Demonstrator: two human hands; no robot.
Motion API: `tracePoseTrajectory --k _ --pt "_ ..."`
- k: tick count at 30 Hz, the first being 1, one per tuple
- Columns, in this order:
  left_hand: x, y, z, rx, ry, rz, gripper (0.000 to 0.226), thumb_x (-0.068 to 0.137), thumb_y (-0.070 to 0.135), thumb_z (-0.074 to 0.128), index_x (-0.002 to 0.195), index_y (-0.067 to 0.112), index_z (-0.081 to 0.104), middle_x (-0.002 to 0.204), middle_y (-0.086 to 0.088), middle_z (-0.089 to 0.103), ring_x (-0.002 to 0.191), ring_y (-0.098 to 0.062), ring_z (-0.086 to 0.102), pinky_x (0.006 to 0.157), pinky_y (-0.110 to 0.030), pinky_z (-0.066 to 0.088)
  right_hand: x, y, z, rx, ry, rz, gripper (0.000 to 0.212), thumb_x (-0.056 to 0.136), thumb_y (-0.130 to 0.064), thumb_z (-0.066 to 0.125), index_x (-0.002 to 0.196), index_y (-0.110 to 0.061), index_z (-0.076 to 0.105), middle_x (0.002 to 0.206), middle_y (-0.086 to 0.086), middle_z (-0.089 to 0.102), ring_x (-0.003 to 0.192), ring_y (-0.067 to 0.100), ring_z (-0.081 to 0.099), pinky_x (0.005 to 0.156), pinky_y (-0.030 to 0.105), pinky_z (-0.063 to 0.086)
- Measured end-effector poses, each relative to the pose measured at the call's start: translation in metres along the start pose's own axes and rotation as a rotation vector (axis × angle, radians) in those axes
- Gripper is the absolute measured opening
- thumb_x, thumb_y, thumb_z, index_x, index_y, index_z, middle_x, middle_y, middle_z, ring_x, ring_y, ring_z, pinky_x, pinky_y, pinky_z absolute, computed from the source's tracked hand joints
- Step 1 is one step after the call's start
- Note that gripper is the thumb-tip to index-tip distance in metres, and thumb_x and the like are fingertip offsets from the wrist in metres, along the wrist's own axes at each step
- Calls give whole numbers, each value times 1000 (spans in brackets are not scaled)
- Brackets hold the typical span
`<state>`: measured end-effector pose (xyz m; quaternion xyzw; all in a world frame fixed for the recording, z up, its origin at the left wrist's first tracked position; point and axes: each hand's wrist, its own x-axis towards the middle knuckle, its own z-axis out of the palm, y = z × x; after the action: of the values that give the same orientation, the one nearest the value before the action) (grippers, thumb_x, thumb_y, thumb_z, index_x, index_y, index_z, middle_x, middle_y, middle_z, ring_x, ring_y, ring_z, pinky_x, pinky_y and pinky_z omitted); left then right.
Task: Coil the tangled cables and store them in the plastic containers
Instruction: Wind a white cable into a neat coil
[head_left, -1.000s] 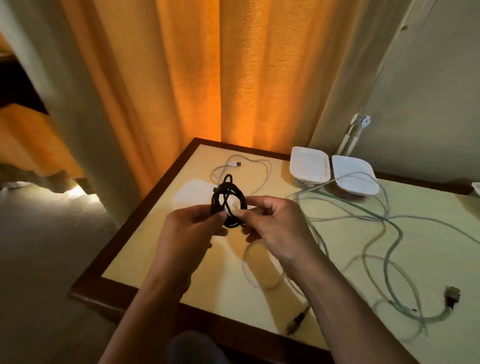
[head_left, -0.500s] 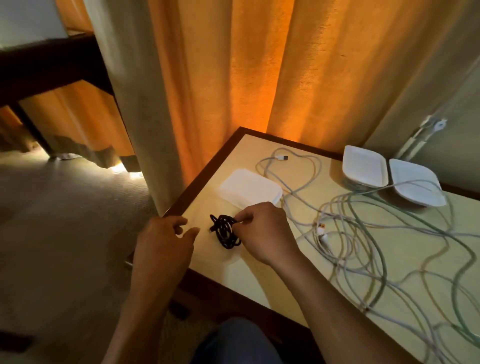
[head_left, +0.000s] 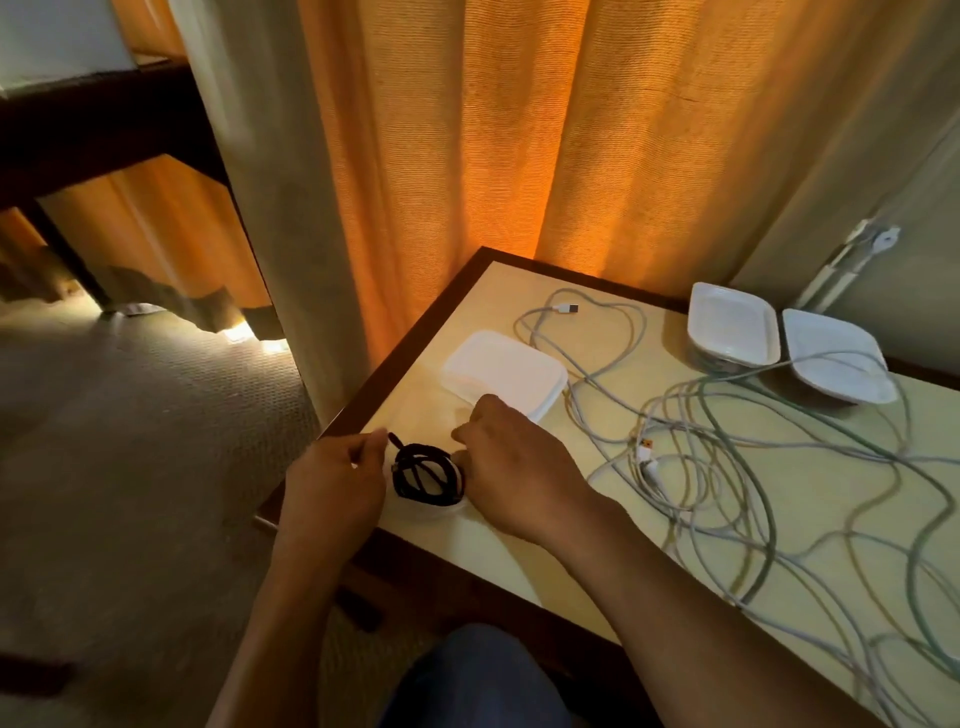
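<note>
Orange curtains (head_left: 493, 156) hang behind the cream-topped table (head_left: 519, 540), and at its near left corner both my hands close in on the black cable (head_left: 426, 475), wound into a small tight coil. My right hand (head_left: 514, 467) has its fingers curled onto the coil's right edge, pinching it so that, I judge, the loops cannot spring apart. My left hand (head_left: 337, 478) is curled just left of the coil, beside the plug end that pokes up; whether it actually touches that plug I cannot tell. The coil seems to rest inside a shallow clear tub (head_left: 441, 512), whose pale rim shows just on the near side of it. I take this to be the tucking-in step, with a hand on either side to steady things. Just beyond my right hand lies what looks like a white lid (head_left: 504, 371), flat on the table and close enough, I'd guess, to reach for closing. Farther right sprawls the tangle of pale cables (head_left: 727, 467), grey, white and greenish strands crossing one another, none coiled yet. At the far right two white-lidded containers (head_left: 732, 325) stand side by side, touching; a strand lies over the right one, and what they hold is hidden.
</note>
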<state>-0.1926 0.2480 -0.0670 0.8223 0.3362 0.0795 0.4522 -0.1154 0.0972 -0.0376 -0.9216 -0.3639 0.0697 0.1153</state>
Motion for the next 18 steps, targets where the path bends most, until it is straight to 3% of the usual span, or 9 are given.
tracePoseTrajectory --k 3,5,6,8,10,11,13,16,18 --pt "-3 0 -2 143 97 88 46 97 62 38 118 32 66 104 -3 63 95 -22 65 76 -36 56 -29 23 -9 258 217 7 27 101 -21 60 126 -20 69 119 -4 57 100 11 57 87 29 50" --pt "-6 5 -3 223 175 164 60 88 69 30 122 33 63 119 -3 62 108 -27 63 86 -51 58 -58 48 -18 324 357 40 22 95 -14 68 114 -23 75 108 -9 64 87 -3 55 81 14 43" --pt "-10 14 0 210 217 212 54 90 65 34 122 32 64 124 -4 60 111 -27 63 88 -53 58 -74 63 -22 330 404 75 21 92 -11 71 108 -23 77 102 -12 66 81 -7 55 78 6 39" --pt "-22 41 8 146 275 326 30 99 42 54 122 29 68 133 -4 56 113 -23 61 91 -48 57 -106 94 -30 328 465 175 21 88 -9 75 101 -25 79 93 -15 69 79 -9 58 74 2 39" --pt "-34 67 30 140 206 447 24 100 25 63 123 30 68 134 2 56 103 -11 59 81 -24 54 -142 122 -39 294 481 300 22 87 -11 77 98 -29 79 88 -17 70 82 -7 61 70 4 40" --pt "-40 78 45 158 142 511 25 99 22 65 122 30 69 131 6 57 96 -5 59 74 -12 47 -158 132 -42 270 457 348 22 87 -13 78 96 -34 79 85 -17 69 84 -7 60 67 5 40" --pt "-45 94 79 166 -22 613 23 97 20 69 117 29 72 122 10 61 86 -1 59 68 -8 42 -182 145 -46 280 322 391 21 86 -25 79 95 -44 74 84 -18 66 85 -7 59 65 8 39" --pt "-53 110 125 193 -236 662 20 94 17 71 110 28 74 110 7 64 87 -6 60 78 -23 49 -192 150 -36 194 6 398 28 81 -48 77 107 -41 72 102 -15 59 95 2 55 78 20 45" --pt "-60 118 149 191 -342 688 32 87 4 64 107 27 73 111 4 64 99 -14 62 85 -27 49 -187 153 -24 24 -26 340 25 89 -48 67 110 -36 73 107 -9 56 104 12 53 84 30 46"
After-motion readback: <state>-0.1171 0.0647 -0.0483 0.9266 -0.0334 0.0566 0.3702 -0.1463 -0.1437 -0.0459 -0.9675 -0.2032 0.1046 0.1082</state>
